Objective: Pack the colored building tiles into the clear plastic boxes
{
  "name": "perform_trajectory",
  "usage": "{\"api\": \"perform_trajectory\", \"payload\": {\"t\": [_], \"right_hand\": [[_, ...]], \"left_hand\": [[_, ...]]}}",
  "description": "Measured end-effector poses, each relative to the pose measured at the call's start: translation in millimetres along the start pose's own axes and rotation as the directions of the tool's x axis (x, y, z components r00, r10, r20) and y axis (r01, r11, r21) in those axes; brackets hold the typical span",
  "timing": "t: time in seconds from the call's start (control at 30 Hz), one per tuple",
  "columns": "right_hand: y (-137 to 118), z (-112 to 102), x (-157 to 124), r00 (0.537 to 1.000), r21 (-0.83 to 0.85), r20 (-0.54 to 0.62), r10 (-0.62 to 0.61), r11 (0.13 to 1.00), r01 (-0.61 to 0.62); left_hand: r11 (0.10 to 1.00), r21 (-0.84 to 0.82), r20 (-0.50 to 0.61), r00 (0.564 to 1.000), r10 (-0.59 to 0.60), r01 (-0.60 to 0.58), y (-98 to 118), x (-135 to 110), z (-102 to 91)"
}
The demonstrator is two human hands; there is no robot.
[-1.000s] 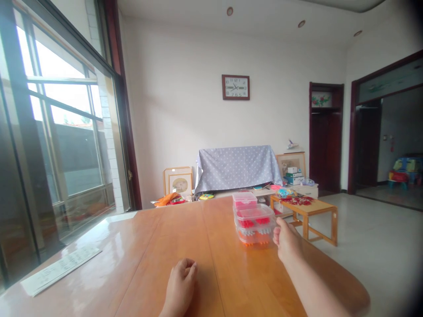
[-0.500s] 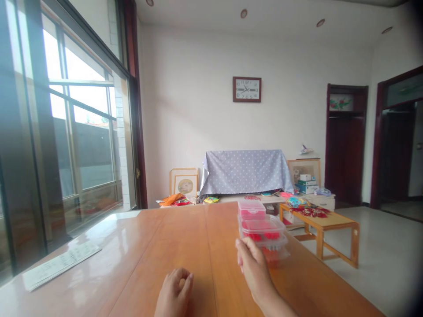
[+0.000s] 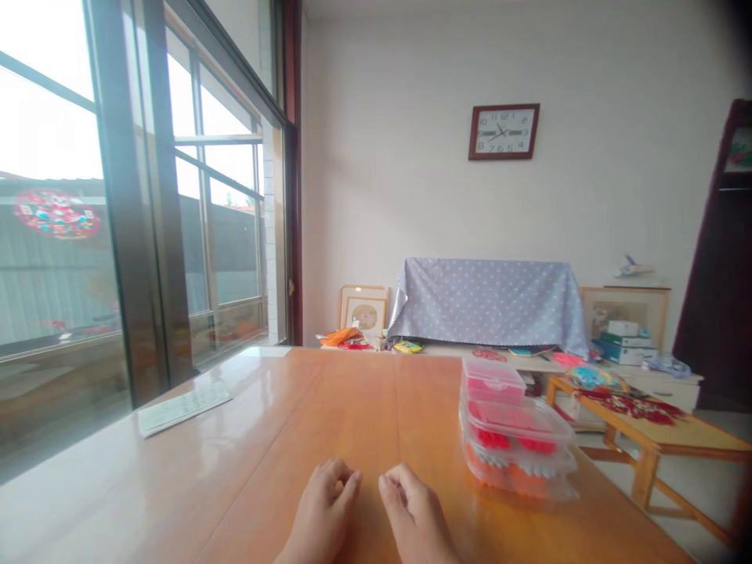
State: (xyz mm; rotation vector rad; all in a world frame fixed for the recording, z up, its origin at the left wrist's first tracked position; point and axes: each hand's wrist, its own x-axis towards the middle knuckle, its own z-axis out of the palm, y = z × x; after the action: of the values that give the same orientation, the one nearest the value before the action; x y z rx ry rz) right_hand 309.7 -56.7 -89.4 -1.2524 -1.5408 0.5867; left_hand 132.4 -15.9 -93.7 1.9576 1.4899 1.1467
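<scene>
Both my hands rest on the orange wooden table (image 3: 294, 439) near its front edge, side by side. My left hand (image 3: 323, 509) lies with its fingers curled under, holding nothing. My right hand (image 3: 414, 513) is beside it, fingers likewise curled, empty. To the right of my right hand stands a stack of clear plastic boxes (image 3: 517, 442) with red, white and orange pieces inside, a smaller red-filled box (image 3: 492, 378) on top. Neither hand touches the stack.
A printed paper sheet (image 3: 183, 406) lies near the table's left edge by the big window (image 3: 117, 235). Beyond the table stand a cloth-covered piece of furniture (image 3: 487, 301), a low wooden side table (image 3: 652, 431) with clutter, and a wall clock (image 3: 504, 131).
My right hand drew back from the box stack and came down next to my left hand. The view swung left, so the stack now sits further right.
</scene>
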Motion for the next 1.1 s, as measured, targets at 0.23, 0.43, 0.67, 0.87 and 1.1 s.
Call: {"api": "perform_trajectory", "payload": {"t": [0.23, 0.43, 0.67, 0.87, 1.1], "right_hand": [[12, 3, 2, 0.997, -0.068, 0.043, 0.062, 0.996, -0.059], [16, 4, 2, 0.998, -0.159, 0.022, 0.051, 0.986, -0.047], [20, 9, -1, 0.997, -0.279, -0.072, 0.015, 0.960, -0.035], [20, 13, 0, 0.997, -0.435, -0.072, 0.042, 0.898, -0.069], [10, 22, -2, 0.993, -0.651, -0.024, 0.117, 0.752, -0.105]], "left_hand": [[0.998, 0.006, 0.003, 0.998, -0.058, 0.058, 2, -1, 1.1], [0.997, -0.026, 0.004, 0.997, -0.072, 0.072, -4, 0, 5.7], [0.994, -0.037, 0.035, 0.994, -0.104, 0.105, -9, 1, 7.9], [0.972, -0.183, 0.015, 0.989, -0.150, 0.150, -13, 0, 9.0], [0.764, -0.532, 0.202, 0.931, -0.304, 0.365, -10, 20, -19.2]]}}
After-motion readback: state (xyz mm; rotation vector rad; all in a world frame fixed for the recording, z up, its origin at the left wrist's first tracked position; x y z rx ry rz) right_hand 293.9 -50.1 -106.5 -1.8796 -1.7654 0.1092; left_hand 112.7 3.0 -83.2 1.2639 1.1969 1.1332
